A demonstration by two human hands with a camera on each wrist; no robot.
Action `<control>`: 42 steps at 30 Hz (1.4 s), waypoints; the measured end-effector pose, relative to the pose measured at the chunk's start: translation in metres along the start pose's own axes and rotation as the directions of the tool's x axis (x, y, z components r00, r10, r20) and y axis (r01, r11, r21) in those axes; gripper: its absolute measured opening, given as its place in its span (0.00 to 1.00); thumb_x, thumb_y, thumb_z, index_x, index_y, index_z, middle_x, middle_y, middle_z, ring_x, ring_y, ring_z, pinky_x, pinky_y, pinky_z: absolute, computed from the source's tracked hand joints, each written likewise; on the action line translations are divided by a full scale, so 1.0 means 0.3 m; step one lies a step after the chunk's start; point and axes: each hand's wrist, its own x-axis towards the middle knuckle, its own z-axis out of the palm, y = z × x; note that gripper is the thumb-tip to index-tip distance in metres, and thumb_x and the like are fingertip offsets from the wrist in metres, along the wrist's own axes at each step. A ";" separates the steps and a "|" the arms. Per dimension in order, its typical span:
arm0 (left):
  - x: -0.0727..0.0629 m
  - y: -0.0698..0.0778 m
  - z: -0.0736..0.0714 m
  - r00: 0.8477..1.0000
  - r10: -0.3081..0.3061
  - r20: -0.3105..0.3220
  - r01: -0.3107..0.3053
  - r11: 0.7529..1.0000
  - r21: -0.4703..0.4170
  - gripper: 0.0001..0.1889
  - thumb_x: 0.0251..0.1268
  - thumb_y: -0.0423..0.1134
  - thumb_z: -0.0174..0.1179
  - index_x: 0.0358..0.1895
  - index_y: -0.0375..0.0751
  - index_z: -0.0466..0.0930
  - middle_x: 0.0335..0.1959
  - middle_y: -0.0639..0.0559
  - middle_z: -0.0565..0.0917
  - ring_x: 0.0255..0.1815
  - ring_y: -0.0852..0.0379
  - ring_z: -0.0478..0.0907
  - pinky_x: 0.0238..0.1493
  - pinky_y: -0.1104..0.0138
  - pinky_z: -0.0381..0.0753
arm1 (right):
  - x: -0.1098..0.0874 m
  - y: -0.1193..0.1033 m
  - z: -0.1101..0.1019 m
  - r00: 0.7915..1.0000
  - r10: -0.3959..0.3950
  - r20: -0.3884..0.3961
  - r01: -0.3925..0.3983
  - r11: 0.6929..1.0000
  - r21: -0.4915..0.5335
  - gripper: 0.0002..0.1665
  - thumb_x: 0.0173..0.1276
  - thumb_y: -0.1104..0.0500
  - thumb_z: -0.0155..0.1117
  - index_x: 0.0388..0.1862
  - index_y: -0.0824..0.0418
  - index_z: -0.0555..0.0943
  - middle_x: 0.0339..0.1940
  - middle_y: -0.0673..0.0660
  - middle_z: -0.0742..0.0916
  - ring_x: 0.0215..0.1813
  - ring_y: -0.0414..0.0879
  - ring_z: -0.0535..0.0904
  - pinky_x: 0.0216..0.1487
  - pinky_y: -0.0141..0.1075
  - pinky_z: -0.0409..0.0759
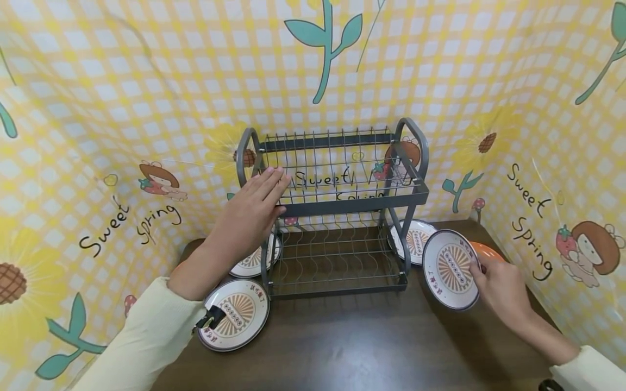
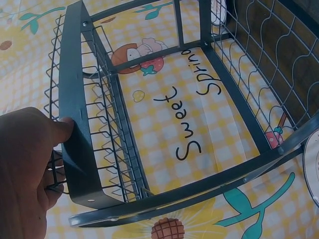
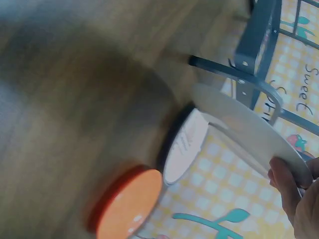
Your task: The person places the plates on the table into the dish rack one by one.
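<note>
A two-tier grey metal dish rack [image 1: 354, 205] stands on the brown table. My left hand [image 1: 254, 203] grips the left front corner of its upper tier. In the left wrist view, the thumb lies against the front bar and the other fingers reach in among the wires. My right hand [image 1: 504, 290] pinches the right rim of a round white patterned plate [image 1: 451, 271], thumb on its face. This plate is tilted up, held above the table to the right of the rack. In the right wrist view the plate [image 3: 249, 127] shows nearly edge-on.
Behind the held plate lie another patterned plate [image 1: 414, 239], beside the rack's right side, and an orange dish [image 1: 486, 251]. Left of the rack are a patterned plate [image 1: 235, 315] in front and one [image 1: 249, 263] behind it. A yellow checked cloth [image 1: 195, 81] hangs around the table [image 1: 337, 347].
</note>
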 end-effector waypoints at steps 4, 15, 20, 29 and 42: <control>0.001 0.002 0.003 1.000 0.003 -0.007 -0.003 1.000 0.000 0.31 0.79 0.40 0.56 0.79 0.35 0.62 0.79 0.38 0.64 0.81 0.41 0.61 0.83 0.51 0.60 | 0.030 -0.010 -0.016 0.993 -0.085 -0.086 0.082 0.996 -0.047 0.03 0.60 0.72 0.65 0.27 0.69 0.83 0.12 0.57 0.78 0.16 0.42 0.63 0.14 0.30 0.56; 0.001 0.001 0.010 1.000 0.003 -0.030 -0.003 1.000 -0.002 0.30 0.78 0.39 0.57 0.78 0.34 0.63 0.79 0.36 0.65 0.81 0.41 0.62 0.82 0.50 0.62 | 0.126 -0.029 -0.057 0.985 -0.102 -0.138 0.093 0.993 -0.066 0.24 0.62 0.72 0.62 0.12 0.56 0.66 0.06 0.49 0.67 0.12 0.31 0.52 0.12 0.25 0.49; -0.001 0.002 0.009 1.000 -0.003 -0.022 0.003 1.000 -0.002 0.30 0.79 0.40 0.56 0.79 0.34 0.62 0.79 0.37 0.65 0.81 0.41 0.61 0.84 0.51 0.59 | 0.156 -0.054 -0.069 0.987 -0.066 -0.146 0.057 0.996 -0.067 0.22 0.65 0.70 0.61 0.13 0.57 0.69 0.06 0.49 0.66 0.12 0.33 0.51 0.12 0.27 0.48; 0.002 0.002 0.016 0.999 0.003 -0.037 -0.003 1.000 0.002 0.30 0.78 0.39 0.57 0.78 0.34 0.63 0.78 0.36 0.66 0.81 0.41 0.62 0.83 0.51 0.61 | 0.225 -0.090 -0.102 0.981 -0.074 -0.178 0.069 0.997 -0.033 0.20 0.66 0.70 0.62 0.14 0.62 0.73 0.07 0.53 0.71 0.13 0.34 0.56 0.12 0.26 0.52; -0.001 0.002 0.018 0.999 0.001 -0.051 -0.001 1.000 0.000 0.29 0.78 0.38 0.56 0.77 0.33 0.64 0.78 0.36 0.67 0.81 0.40 0.62 0.82 0.50 0.62 | 0.319 -0.121 -0.140 0.958 -0.107 -0.266 0.092 0.993 -0.067 0.22 0.69 0.69 0.59 0.13 0.65 0.71 0.07 0.59 0.71 0.13 0.39 0.56 0.14 0.29 0.50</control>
